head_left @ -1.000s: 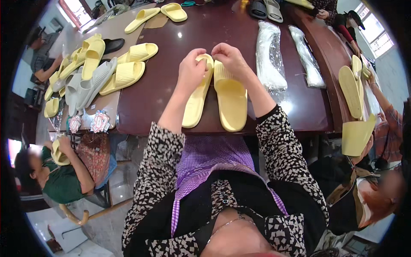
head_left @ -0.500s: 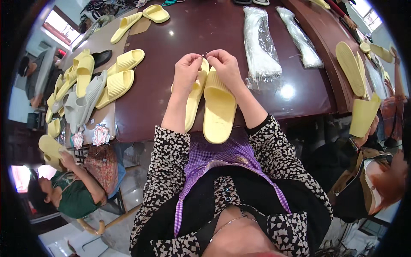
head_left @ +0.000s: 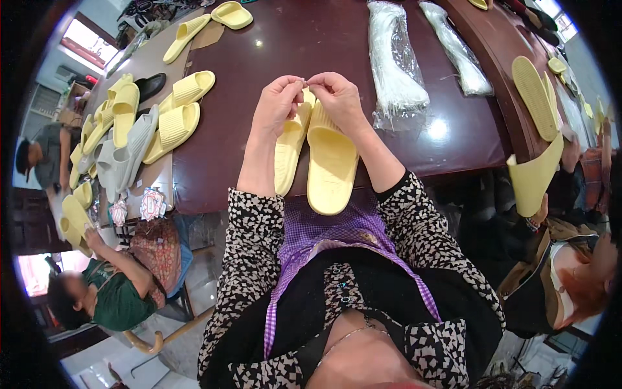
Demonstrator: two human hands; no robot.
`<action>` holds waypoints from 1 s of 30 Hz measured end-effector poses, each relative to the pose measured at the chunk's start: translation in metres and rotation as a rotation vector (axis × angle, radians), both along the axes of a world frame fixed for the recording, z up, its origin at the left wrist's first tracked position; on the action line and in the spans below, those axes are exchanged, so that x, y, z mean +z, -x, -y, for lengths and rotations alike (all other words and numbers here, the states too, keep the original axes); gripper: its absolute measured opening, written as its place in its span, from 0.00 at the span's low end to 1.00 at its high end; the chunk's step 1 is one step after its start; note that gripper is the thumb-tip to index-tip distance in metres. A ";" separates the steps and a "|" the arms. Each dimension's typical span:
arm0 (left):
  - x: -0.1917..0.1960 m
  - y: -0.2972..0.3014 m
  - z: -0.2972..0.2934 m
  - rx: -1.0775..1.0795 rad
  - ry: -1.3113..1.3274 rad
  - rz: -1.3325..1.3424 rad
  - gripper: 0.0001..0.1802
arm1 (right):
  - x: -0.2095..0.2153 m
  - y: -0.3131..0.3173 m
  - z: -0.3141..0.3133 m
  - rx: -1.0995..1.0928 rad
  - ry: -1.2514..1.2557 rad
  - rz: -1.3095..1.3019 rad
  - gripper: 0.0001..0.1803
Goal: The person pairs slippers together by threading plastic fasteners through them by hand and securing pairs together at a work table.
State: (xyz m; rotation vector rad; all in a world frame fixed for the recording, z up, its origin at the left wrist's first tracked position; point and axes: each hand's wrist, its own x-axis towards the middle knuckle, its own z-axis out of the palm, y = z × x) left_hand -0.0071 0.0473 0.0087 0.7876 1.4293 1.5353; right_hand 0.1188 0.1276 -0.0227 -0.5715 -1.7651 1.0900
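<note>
Yellow slippers [head_left: 332, 175] with ribbed straps [head_left: 321, 122]

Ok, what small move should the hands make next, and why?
Probably ease the left hand and right hand slightly apart: their fingers meet at the toe end of the yellow slippers, and anything pinched is too small to tell.

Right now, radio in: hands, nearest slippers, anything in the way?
Left hand, right hand: fingertips together; anything pinched too small to tell. Nearest yellow slippers: side by side, soles down. Bagged white bundles: off right, apart from hands.
</note>
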 end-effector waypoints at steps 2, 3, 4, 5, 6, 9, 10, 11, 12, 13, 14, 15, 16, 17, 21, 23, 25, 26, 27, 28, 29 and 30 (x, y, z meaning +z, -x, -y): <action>0.000 0.000 0.000 -0.006 0.023 -0.005 0.05 | -0.001 0.000 0.000 -0.007 -0.018 0.014 0.06; 0.000 0.000 0.000 -0.006 0.024 -0.004 0.05 | -0.001 0.000 0.000 -0.006 -0.017 0.015 0.06; 0.000 0.000 0.000 -0.006 0.024 -0.006 0.05 | -0.001 0.000 0.000 -0.006 -0.024 0.011 0.06; 0.000 0.000 0.000 -0.006 0.025 -0.009 0.05 | -0.001 -0.001 -0.001 -0.006 -0.032 0.007 0.06; 0.000 -0.001 0.000 -0.007 0.025 -0.011 0.05 | -0.001 -0.001 -0.001 -0.005 -0.039 0.003 0.06; 0.000 -0.002 -0.001 0.005 0.029 -0.024 0.05 | 0.001 -0.001 0.001 -0.004 -0.008 0.011 0.06; 0.000 -0.002 -0.001 0.011 0.031 -0.031 0.05 | 0.001 -0.001 0.001 -0.003 0.008 0.016 0.06; 0.000 -0.002 0.000 0.013 0.032 -0.031 0.05 | 0.002 -0.001 0.002 -0.002 0.009 0.016 0.06; 0.000 -0.003 0.000 0.017 0.029 -0.035 0.04 | 0.002 -0.001 0.003 -0.005 0.020 0.010 0.06; 0.001 -0.004 0.000 0.021 0.027 -0.038 0.04 | 0.002 -0.001 0.003 -0.008 0.031 0.005 0.06; 0.001 -0.005 0.000 0.026 0.024 -0.042 0.04 | 0.002 -0.002 0.003 -0.010 0.042 -0.001 0.06; 0.002 -0.006 0.000 0.026 0.025 -0.041 0.04 | 0.002 -0.002 0.003 -0.010 0.043 0.000 0.06; 0.002 -0.006 -0.001 0.026 0.033 -0.044 0.04 | 0.002 -0.003 0.003 -0.019 0.029 0.007 0.06; 0.002 -0.006 0.000 0.029 0.042 -0.047 0.04 | 0.003 -0.003 0.004 -0.026 0.015 0.014 0.06; 0.002 -0.005 0.000 0.012 0.048 -0.056 0.04 | 0.004 -0.005 0.006 -0.056 -0.067 0.040 0.06; 0.001 -0.004 -0.002 0.002 0.047 -0.058 0.04 | 0.003 -0.006 0.005 -0.068 -0.101 0.050 0.06; 0.000 -0.003 -0.005 -0.028 0.051 -0.047 0.04 | 0.004 -0.006 0.003 -0.099 -0.166 0.060 0.05; 0.001 -0.003 -0.007 -0.042 0.051 -0.042 0.04 | 0.005 -0.005 0.001 -0.113 -0.199 0.065 0.05; -0.001 -0.001 -0.008 -0.040 0.054 -0.040 0.04 | 0.005 -0.006 0.001 -0.111 -0.197 0.067 0.05; -0.002 0.001 -0.009 -0.055 0.057 -0.044 0.04 | 0.006 -0.005 0.000 -0.105 -0.203 0.067 0.05; -0.003 0.004 -0.009 -0.068 0.059 -0.050 0.04 | 0.008 -0.005 -0.002 -0.098 -0.211 0.066 0.05; -0.003 0.006 -0.009 -0.081 0.060 -0.055 0.05 | 0.010 -0.005 -0.003 -0.090 -0.220 0.064 0.05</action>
